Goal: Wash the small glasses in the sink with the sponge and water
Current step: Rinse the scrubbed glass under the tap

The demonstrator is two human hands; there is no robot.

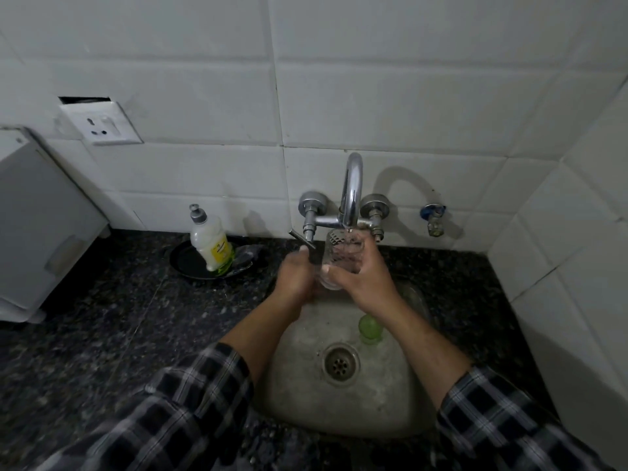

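Glass under tap, above sink; soap bottle left of tap, on plate.

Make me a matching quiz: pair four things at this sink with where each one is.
Things: 1 glass; 2 soap bottle; 3 green object; 4 socket.
Places: A on the wall tiles; B in the sink beside the drain; C in the right hand under the spout; D on a black plate on the counter.
Pairs: 1-C; 2-D; 3-B; 4-A.
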